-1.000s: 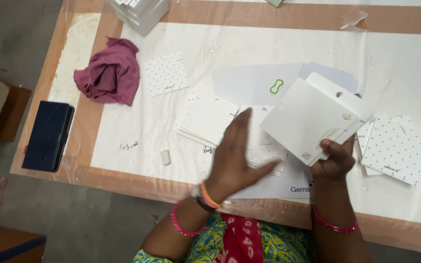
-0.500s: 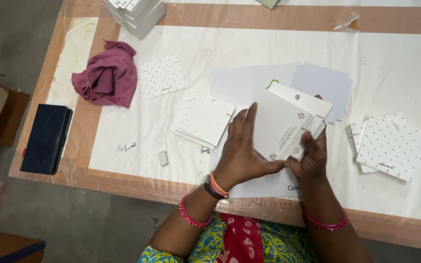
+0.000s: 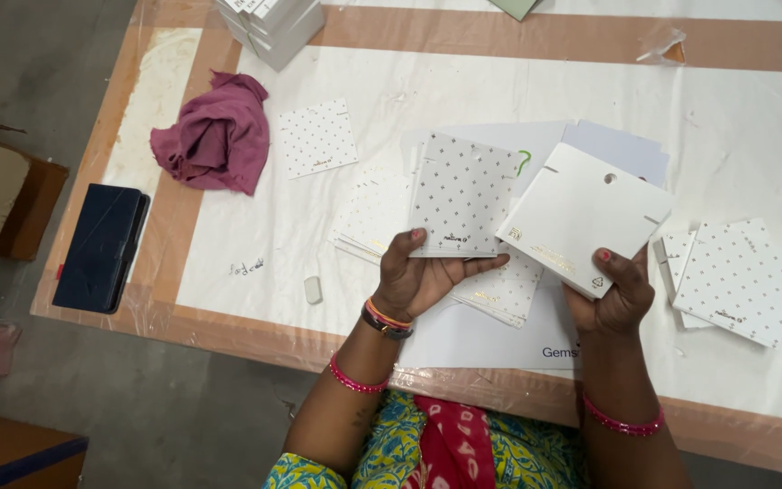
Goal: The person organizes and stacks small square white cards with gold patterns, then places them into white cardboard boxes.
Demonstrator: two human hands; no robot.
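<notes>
The left hand [image 3: 427, 276] now grips a dotted white square card [image 3: 462, 195], split from the plain white card [image 3: 581, 217] in the right hand's [image 3: 613, 290] fingers.

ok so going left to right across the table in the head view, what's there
dark blue case → maroon cloth → left hand holding a dotted card → right hand holding a plain white card → stack of dotted cards

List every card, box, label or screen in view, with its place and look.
Dotted card: left hand, square, white.
Plain card: right hand, white, hole and side slits.
Dotted card stack: table right.
Single dotted card: beside maroon cloth.
Grey boxes: far edge.
Dark phone: table's left edge.
</notes>
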